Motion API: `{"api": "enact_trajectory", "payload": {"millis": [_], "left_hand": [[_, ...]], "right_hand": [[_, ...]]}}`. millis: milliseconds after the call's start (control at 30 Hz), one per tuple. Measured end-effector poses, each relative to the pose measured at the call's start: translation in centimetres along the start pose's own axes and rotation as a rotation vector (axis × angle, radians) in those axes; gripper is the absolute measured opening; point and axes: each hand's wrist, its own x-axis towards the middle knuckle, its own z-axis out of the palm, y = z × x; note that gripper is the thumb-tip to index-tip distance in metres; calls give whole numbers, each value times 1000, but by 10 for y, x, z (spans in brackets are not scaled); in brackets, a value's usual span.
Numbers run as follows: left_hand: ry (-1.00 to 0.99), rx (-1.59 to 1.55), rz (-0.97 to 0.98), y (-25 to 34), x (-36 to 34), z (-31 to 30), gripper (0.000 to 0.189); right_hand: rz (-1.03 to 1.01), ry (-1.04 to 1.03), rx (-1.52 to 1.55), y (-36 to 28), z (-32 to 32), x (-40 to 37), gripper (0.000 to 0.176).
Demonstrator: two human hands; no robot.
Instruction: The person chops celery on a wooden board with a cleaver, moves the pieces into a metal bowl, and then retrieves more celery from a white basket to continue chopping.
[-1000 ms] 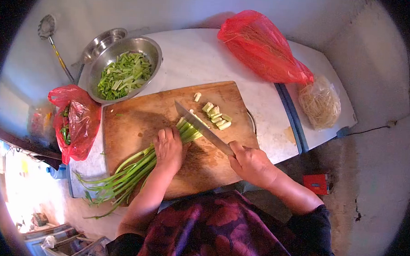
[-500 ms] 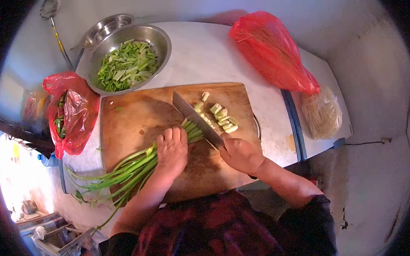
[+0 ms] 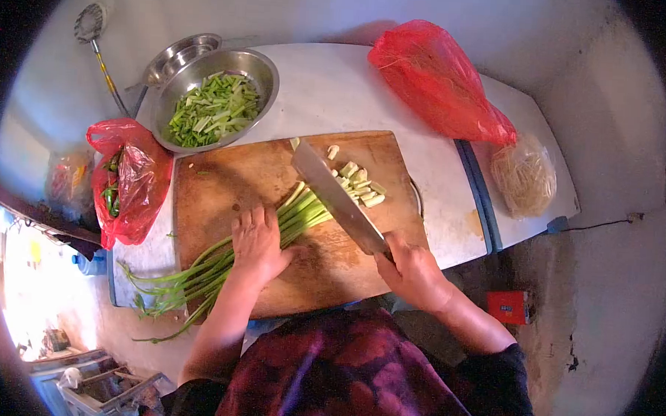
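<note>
Head view, stalks: a bundle of green stalks (image 3: pixel 307 213) lies aslant on the wooden board (image 3: pixel 215 192), its thin tops reaching past the board's left side.
Left hand: the left hand (image 3: pixel 257 248) is laid over the bundle, fingers somewhat spread, thumb apart; how firmly they press, one cannot tell.
Right hand: the right hand (image 3: pixel 413 275) has its fingers wrapped around the handle of the knife (image 3: pixel 337 201) — the blade is just beside the cut ends.
Cut pieces (image 3: pixel 364 183): short and pale, on the board, right of the blade.
Metal bowl (image 3: pixel 272 79): on the white surface (image 3: pixel 323 88), holding chopped greens.
Handling: the stalks should be light, firm but bendable, slippery if wet — thin tops may bruise.
Good hold: near the cut ends, fingertips curled away from the edge; the stiff, heavier knife only by its handle.
</note>
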Motion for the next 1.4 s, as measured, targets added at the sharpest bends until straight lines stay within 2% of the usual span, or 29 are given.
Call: {"api": "enact_trajectory", "payload": {"millis": [33,267,367,467,567,667,900,1033,1133,1233,1333,1400], "left_hand": [[-67,-23,-28,-4,-4,1,80],[108,11,60,-9,-8,31,51],[56,5,85,-13,-5,28,50],[204,-13,121,-14,-7,34,54],[232,42,128,-13,-7,35,57],[172,110,166,-17,-7,36,56],[109,6,146,-14,-4,36,46],[61,-47,137,-17,-6,35,39],[43,-25,136,-14,-4,31,37],[126,91,158,-15,-4,30,38],[187,145,164,-16,-5,36,41],[221,107,154,-16,-4,36,44]], "right_hand": [[-4,-13,-6,0,2,-1,25],[-42,-78,-73,-3,8,8,25],[-15,-88,-61,-16,-8,9,26],[0,-114,-66,-36,-22,8,27],[3,-139,-83,-32,-12,7,27],[-32,-134,-118,-22,4,10,26],[-8,-229,-238,-28,8,24,24],[-179,-278,-258,-18,6,45,25],[-143,-302,-265,-9,21,61,24],[-400,-38,-301,-6,42,64,30],[-238,-9,-205,-15,44,60,29],[-13,-40,-64,-15,34,60,28]]}}
